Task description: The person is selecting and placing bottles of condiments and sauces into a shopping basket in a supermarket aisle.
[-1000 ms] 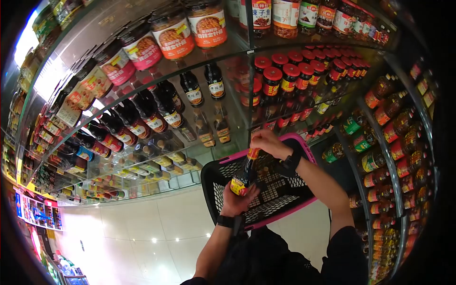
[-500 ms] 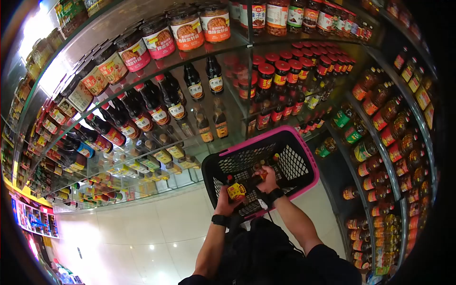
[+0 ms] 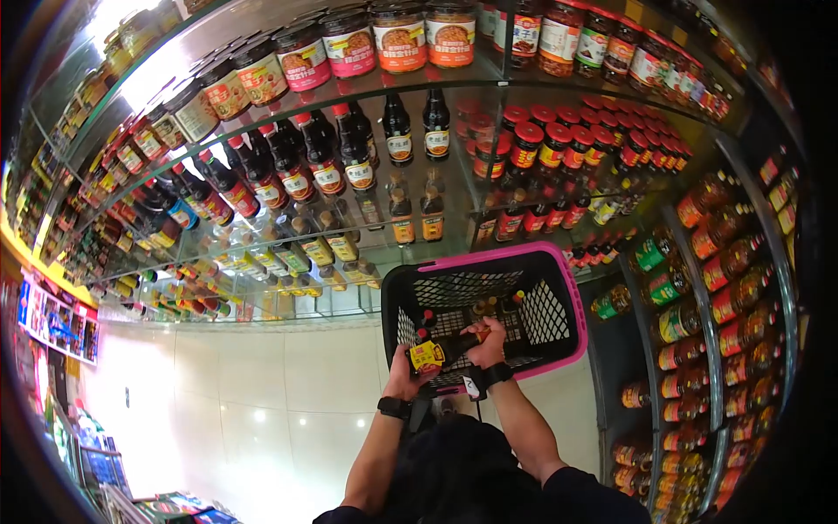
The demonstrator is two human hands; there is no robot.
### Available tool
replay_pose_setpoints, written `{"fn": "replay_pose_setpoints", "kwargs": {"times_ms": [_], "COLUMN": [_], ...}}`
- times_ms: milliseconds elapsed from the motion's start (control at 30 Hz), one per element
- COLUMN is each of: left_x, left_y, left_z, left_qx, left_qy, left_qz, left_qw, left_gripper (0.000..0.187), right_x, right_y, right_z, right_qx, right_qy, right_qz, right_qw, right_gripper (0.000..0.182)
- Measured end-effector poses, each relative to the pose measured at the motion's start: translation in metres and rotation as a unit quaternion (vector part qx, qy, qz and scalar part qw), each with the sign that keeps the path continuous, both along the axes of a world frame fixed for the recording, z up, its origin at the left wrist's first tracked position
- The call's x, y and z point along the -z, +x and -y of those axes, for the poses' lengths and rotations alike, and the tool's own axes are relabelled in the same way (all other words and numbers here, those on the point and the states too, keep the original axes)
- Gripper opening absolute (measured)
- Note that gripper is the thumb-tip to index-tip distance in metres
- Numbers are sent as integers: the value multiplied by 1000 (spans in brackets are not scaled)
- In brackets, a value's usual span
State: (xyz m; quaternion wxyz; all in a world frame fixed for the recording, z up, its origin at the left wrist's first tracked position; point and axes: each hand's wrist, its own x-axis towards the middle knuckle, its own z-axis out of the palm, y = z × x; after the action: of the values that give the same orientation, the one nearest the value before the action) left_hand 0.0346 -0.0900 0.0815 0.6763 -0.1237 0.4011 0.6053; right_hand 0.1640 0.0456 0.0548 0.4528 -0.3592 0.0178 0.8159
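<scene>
My left hand [image 3: 404, 375] is closed around the base end of a dark sauce bottle [image 3: 456, 347] with a yellow label. My right hand [image 3: 489, 343] grips the same bottle at its neck end. Tilted slightly, the bottle lies across between my hands, over the near side of a black mesh shopping basket [image 3: 578, 301] with a pink rim. Inside the basket are several other bottles, among them red-capped ones [image 3: 425, 325] at the left and another group [image 3: 499, 306] at the back.
Glass shelves ahead carry dark sauce bottles [image 3: 355, 157], label-wrapped jars [image 3: 400, 42] and red-lidded jars [image 3: 556, 147]. At the right, a tall rack holds oil-coloured bottles [image 3: 672, 321]. Pale floor tiles [image 3: 297, 375] spread out at the left, with stacked goods [image 3: 166, 506] at the lower left.
The camera view has shifted, so the shelves sit further right in the picture. Both hands still hold the bottle, which now shows more of its dark length between them.
</scene>
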Motion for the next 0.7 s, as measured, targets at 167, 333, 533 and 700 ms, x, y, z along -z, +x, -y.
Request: {"fn": "replay_pose_setpoints", "kwargs": {"times_ms": [167,333,533,700], "left_x": [-5,-1,1,14], "left_y": [10,10,-2,-37], "left_z": [21,35,64,98], "left_qx": [-41,-70,-71,-106], "left_qy": [-30,-21,-4,-60], "left_qz": [-25,-40,-46,-80], "left_qw": [998,997,996,989], "left_gripper": [41,37,40,42], "right_x": [-10,-15,-24,-27], "right_y": [-5,-11,-36,-77], "right_z": [8,16,30,69], "right_qx": [-56,-91,-132,-136], "right_qy": [0,2,37,-9], "right_qz": [8,-7,12,-9], "right_qw": [998,996,990,991], "right_gripper": [18,20,19,20]}}
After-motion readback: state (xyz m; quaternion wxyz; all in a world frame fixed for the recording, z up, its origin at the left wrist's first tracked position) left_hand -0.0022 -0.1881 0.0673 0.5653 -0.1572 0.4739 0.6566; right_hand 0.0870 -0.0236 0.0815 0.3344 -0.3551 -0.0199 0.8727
